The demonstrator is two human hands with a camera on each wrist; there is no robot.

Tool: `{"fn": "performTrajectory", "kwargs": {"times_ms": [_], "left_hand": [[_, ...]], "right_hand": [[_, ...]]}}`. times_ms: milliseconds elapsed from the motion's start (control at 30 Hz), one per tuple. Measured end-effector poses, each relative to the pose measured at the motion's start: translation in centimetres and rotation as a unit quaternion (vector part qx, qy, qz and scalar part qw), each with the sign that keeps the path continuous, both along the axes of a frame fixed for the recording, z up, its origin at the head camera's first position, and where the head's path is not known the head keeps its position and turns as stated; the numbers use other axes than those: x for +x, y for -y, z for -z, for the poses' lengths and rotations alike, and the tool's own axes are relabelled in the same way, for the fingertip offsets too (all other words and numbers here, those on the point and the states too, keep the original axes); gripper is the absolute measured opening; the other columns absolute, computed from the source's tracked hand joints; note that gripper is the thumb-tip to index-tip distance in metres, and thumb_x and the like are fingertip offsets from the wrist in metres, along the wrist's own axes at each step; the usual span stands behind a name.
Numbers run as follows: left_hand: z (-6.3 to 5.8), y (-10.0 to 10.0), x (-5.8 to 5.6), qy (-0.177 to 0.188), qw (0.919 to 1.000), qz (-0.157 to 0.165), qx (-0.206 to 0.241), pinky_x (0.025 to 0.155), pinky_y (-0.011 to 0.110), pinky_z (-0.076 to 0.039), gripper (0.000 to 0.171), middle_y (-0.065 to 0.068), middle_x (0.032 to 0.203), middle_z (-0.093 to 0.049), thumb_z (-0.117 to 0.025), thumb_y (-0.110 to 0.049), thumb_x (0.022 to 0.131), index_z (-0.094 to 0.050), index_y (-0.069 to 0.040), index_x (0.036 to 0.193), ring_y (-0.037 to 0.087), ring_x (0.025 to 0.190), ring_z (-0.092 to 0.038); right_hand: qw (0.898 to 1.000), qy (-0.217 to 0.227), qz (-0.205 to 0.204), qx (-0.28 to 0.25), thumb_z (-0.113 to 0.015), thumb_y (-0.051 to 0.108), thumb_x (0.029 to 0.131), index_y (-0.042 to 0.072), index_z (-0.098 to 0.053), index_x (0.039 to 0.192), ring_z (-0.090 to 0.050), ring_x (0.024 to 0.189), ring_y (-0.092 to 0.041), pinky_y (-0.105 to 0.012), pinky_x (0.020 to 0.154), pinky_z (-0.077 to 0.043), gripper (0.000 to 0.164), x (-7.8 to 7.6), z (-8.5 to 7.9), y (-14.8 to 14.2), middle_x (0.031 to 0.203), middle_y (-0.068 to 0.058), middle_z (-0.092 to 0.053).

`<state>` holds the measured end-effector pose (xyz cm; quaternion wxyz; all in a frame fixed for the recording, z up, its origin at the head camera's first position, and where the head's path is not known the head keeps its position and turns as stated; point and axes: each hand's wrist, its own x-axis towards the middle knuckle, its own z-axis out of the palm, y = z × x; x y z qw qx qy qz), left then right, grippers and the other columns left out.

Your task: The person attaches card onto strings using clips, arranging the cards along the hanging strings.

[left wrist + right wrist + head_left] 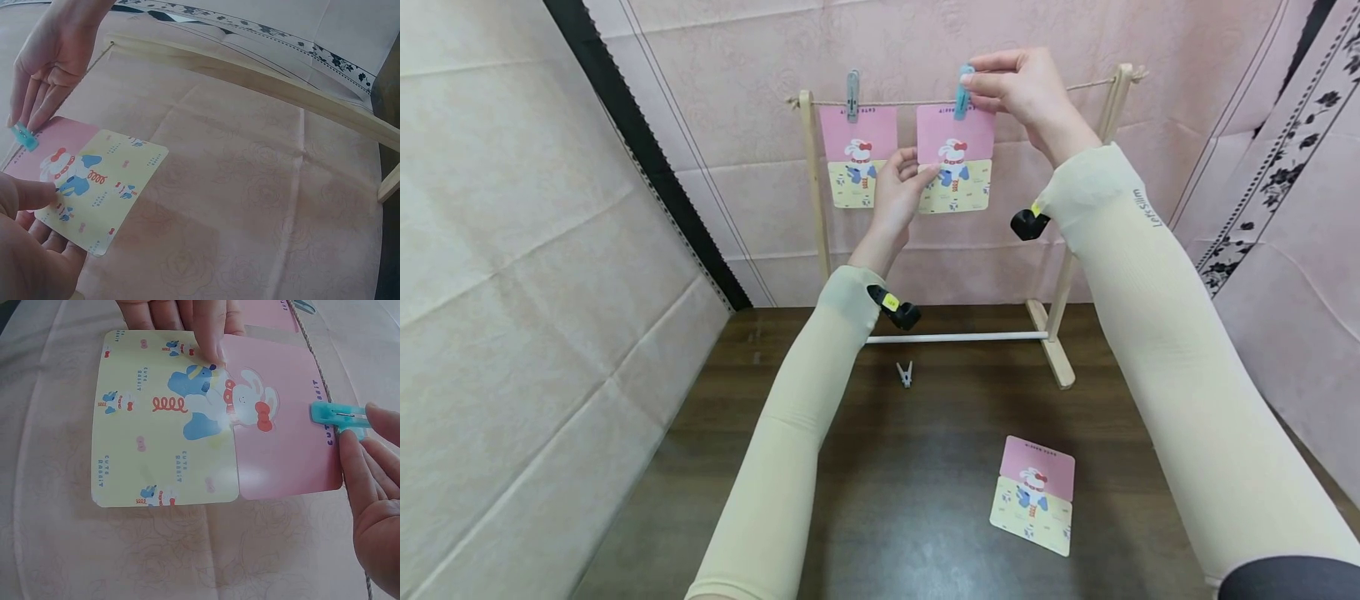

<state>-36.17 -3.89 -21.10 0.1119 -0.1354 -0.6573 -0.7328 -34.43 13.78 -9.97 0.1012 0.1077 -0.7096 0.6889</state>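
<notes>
A pink-and-yellow card (pixel 955 187) with a rabbit print hangs at the rope (pixel 910 103) of a small wooden rack. My left hand (pixel 898 196) pinches its left edge, thumb in front and fingers behind, as the left wrist view shows. At the card's top edge, my right hand (pixel 1018 92) pinches a light blue clothespin (pixel 331 414) between thumb and fingers. In the right wrist view that clothespin sits over the card's edge and the rope. A matching card (pixel 850 187) hangs to the left under a grey-blue clothespin (pixel 853 96).
On the dark wooden table (pixel 760 500) lie a third card (pixel 1033 496) at the front right and a grey clothespin (pixel 906 375) near the rack's white bottom bar (pixel 962 337). The rack's right post (pixel 1063 283) stands beside my right forearm. Pink cloth (pixel 737 125) hangs behind.
</notes>
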Motion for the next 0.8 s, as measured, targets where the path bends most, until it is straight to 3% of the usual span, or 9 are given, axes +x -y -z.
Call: {"fn": "performTrajectory", "kwargs": {"times_ms": [467,800], "left_hand": [[0.7,0.5,-0.1,0.007,0.9999,0.006,-0.014,0.085,0.023,-0.049,0.029,0.008,0.112,-0.069,-0.072,-0.007,0.094,-0.06,-0.003,0.12,0.014,0.102,-0.064],[1.2,0.8,-0.2,0.012,0.9997,0.006,-0.019,0.078,0.024,-0.05,0.024,0.006,0.108,-0.068,-0.071,-0.005,0.094,-0.06,-0.004,0.115,0.011,0.097,-0.062]], "right_hand": [[1.0,-0.004,0.002,-0.004,-0.08,0.013,0.087,0.005,-0.069,0.126,-0.069,0.099,-0.014,-0.021,0.089,-0.052,0.042,-0.1,0.2,0.0,0.113,-0.002,-0.065],[1.0,-0.005,-0.005,-0.019,-0.079,0.009,0.087,0.004,-0.066,0.131,-0.069,0.102,-0.016,-0.022,0.093,-0.051,0.046,-0.1,0.3,-0.1,0.116,-0.006,-0.069]]}}
